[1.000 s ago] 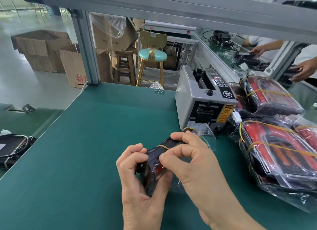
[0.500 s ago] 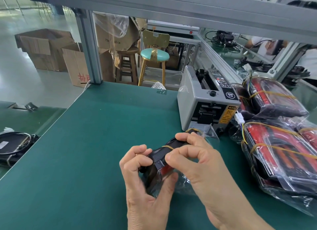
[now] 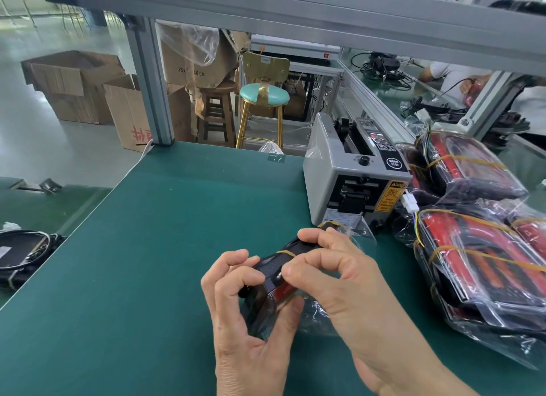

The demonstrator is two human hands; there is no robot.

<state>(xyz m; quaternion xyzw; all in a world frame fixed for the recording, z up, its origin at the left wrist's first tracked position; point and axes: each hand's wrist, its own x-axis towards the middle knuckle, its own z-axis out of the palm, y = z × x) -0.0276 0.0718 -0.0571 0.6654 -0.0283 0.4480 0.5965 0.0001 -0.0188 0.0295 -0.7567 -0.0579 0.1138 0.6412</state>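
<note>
A black and red lamp unit point(image 3: 273, 273) in a clear plastic bag, with a yellow rubber band round it, is held just above the green table point(image 3: 141, 262). My left hand point(image 3: 251, 321) grips its near end, fingers curled over the top and thumb underneath. My right hand point(image 3: 334, 280) holds the far part, its fingertips curled onto the top of the bagged unit. The underside of the unit and most of its bag are hidden by my hands.
A grey tape dispenser machine point(image 3: 354, 177) stands just beyond my hands. Several bagged red lamp units point(image 3: 484, 262) with rubber bands are piled at the right. A black cable bundle point(image 3: 20, 253) lies at the left. Stools and cardboard boxes point(image 3: 74, 85) stand past the table's far edge.
Both hands keep hold of the bagged unit and have shifted slightly. My right fingers have curled further over its top. The people at the far right bench have moved.
</note>
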